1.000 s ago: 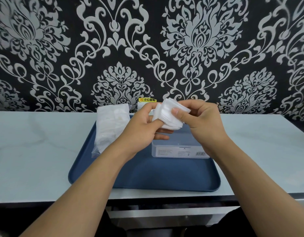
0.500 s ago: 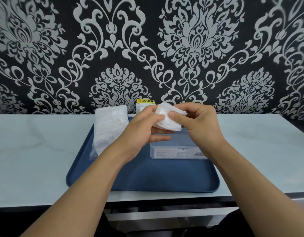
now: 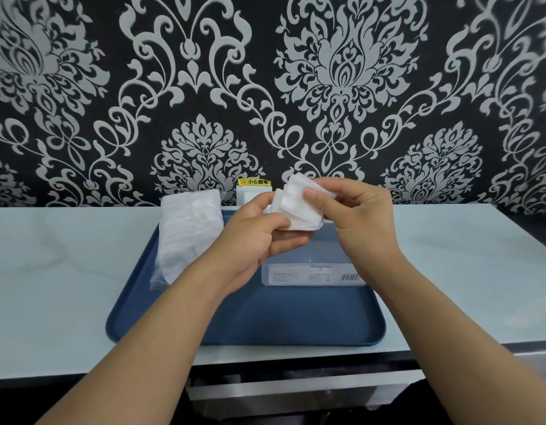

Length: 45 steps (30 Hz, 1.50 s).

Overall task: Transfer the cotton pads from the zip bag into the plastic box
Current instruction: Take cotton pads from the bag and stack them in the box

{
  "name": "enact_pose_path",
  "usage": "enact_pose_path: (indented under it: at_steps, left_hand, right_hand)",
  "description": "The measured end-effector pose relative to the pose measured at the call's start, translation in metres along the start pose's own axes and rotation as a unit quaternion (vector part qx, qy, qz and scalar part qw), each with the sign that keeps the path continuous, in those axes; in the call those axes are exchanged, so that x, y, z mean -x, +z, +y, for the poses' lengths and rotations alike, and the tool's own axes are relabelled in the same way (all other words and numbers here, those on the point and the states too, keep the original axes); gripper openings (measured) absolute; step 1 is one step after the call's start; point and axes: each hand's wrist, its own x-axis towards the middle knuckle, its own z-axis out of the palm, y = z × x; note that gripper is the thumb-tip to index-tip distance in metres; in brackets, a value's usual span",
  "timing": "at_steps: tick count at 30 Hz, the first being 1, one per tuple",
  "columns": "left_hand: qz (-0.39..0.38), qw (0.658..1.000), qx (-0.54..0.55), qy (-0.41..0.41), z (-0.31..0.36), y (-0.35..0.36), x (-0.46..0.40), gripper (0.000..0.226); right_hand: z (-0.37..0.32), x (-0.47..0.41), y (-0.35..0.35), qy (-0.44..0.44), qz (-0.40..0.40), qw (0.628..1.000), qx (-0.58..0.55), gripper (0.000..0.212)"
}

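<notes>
Hands: both are raised above the far half of the tray, holding one stack between them. The right hand (image 3: 356, 222) pinches the stack's upper edge, thumb on the near face and fingers curled behind. The left hand (image 3: 255, 237) grips the lower left corner, thumb on top and fingers bent beneath.

Cotton pads (image 3: 299, 207): a fanned stack of thin, white, squarish pads, edges slightly splayed, held in the air between the two hands.

Plastic box (image 3: 314, 271): clear, rectangular, with a printed label and barcode on its near wall. It sits on the tray directly below the held pads, apart from them.

Zip bag (image 3: 189, 231): clear, crinkled, with white pads inside. It lies along the tray's left side, just left of the left hand, not touched.

Tray (image 3: 244, 326): dark blue, rounded corners, resting on the pale desk (image 3: 66, 286).

Hard to see: the hands cover the box's far part, so I cannot tell what is inside. A small white object with a yellow label (image 3: 255, 187) stands by the wall, half hidden behind the left hand.
</notes>
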Motion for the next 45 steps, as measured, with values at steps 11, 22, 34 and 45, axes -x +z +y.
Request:
enact_pose_path:
  at_steps: [11, 22, 34, 45]
  left_hand:
    - [0.023, 0.999, -0.042, -0.018, -0.003, 0.006, 0.001, 0.043]
    - [-0.005, 0.999, -0.005, -0.031, -0.002, 0.010, 0.002, 0.034]
    - [0.027, 0.999, 0.027, -0.015, -0.008, 0.028, -0.007, 0.026]
    - [0.088, 0.884, -0.427, 0.168, -0.007, 0.007, -0.025, 0.046]
  right_hand:
    - [-0.010, -0.008, -0.021, -0.003, 0.059, 0.997, -0.054, 0.008]
    - [-0.002, -0.011, -0.021, 0.002, -0.117, 0.988, 0.097, 0.015]
    - [0.008, -0.014, -0.022, 0.087, -0.048, 0.985, 0.141, 0.047]
    - [-0.005, -0.032, -0.046, 0.209, 0.029, 0.962, 0.174, 0.029]
